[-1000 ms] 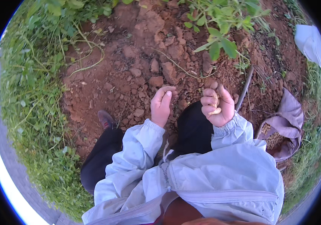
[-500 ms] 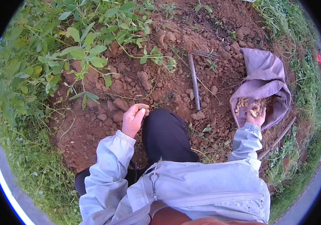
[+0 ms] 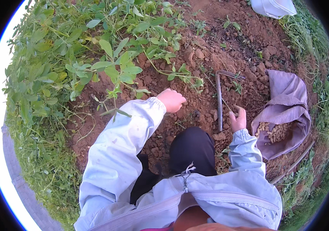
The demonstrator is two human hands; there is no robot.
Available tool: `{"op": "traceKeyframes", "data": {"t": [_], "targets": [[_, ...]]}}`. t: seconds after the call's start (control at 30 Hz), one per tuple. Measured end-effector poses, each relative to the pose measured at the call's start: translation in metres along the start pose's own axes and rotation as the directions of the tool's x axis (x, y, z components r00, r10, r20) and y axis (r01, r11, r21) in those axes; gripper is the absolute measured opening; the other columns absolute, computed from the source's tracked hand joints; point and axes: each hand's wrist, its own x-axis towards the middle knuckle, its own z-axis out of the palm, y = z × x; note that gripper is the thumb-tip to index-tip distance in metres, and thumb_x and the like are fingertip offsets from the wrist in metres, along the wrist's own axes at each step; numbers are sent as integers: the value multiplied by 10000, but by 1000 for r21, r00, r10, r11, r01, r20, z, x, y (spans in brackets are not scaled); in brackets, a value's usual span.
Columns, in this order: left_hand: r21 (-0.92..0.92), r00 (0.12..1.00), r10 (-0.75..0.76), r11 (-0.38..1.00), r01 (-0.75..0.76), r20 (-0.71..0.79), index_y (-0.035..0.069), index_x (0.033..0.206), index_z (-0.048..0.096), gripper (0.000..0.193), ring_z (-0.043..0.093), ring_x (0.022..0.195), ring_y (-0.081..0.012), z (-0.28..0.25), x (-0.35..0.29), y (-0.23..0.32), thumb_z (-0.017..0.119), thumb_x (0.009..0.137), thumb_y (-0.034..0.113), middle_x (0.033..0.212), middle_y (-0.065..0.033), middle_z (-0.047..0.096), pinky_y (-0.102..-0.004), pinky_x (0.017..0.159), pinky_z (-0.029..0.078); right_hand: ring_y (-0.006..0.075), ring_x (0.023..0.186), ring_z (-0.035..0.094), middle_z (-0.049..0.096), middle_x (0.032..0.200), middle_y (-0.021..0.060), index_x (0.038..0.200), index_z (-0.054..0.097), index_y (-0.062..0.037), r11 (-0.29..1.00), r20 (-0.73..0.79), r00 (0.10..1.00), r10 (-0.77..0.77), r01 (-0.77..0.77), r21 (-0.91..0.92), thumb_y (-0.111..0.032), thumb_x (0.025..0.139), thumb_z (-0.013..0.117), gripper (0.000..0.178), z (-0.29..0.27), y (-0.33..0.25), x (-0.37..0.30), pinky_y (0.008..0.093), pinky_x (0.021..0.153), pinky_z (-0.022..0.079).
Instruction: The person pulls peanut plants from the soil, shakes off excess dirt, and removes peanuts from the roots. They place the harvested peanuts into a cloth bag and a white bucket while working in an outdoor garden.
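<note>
Over the reddish soil (image 3: 133, 127), my left hand (image 3: 172, 101) reaches forward with its fingers curled; whatever they hold, if anything, is hidden. My right hand (image 3: 238, 120) is open, thumb and forefinger apart, with nothing visible in it. It is between a bent metal hand rake (image 3: 219, 101), lying on the ground, and a greyish-purple cloth sack (image 3: 283, 109). The sack lies with its mouth open toward me, and many peanuts (image 3: 276, 132) in their shells show inside.
Leafy green peanut plants (image 3: 122, 71) fill the left and far left. A white container or bag (image 3: 274, 8) stands at the far right. Pulled vines (image 3: 316, 54) lie along the right side, and a stick (image 3: 293, 163) rests below the sack. My dark-trousered knee (image 3: 192, 150) is between my arms.
My right hand has come out of the sack, leaving peanuts there, and moved left. My left hand has moved forward and right across the soil. The view has shifted, bringing the white container into sight.
</note>
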Motion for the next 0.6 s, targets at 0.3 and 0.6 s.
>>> {"op": "traceKeyframes", "data": {"t": [0.3,0.6], "targets": [[105,935,-317,936,335,-157,123,1459,29,691,395,1265,-309,-73,87,-83,446,915,209,1346,-196,427,-498,1111,157,360,941,581,611,988,190,1060,545,-47,892,231,892,388,-300,-338,-278,753,643,396,69,16,10,436,827,457],[315,476,-695,358,879,-538,305,1451,124,859,220,1360,-312,-151,-124,-277,650,773,356,1479,-106,226,-562,1059,196,412,869,593,603,886,254,1115,490,-23,909,98,904,415,-416,-18,-202,797,530,367,73,-1,4,456,767,453]]}}
